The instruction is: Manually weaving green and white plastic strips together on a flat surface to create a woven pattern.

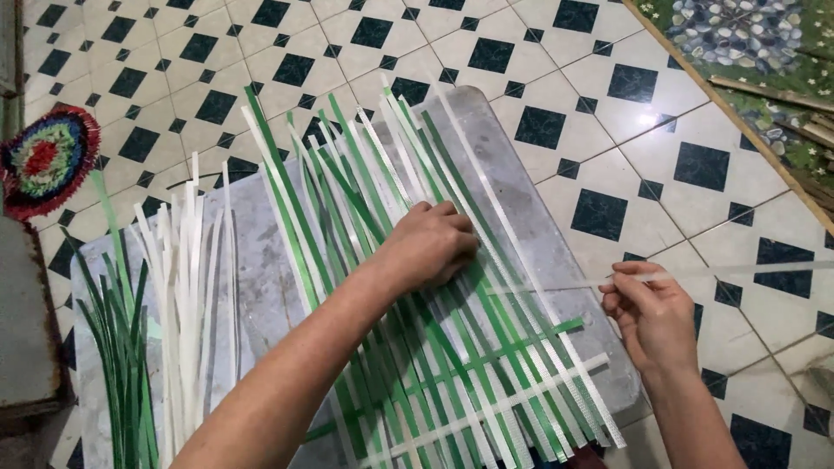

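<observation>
Centre frame, the left hand (430,243) presses flat on the woven strips (417,347), crossed by two horizontal strips; the right hand (651,317) pinches one white strip (695,274) at right.

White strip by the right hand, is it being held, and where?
Yes: the right hand pinches the white strip partway along it. The left hand only presses on the woven strips.

1 head-worn camera looks steeply down and forward from close above the grey board (261,260) on the tiled floor (608,130), both forearms entering from the bottom edge
</observation>
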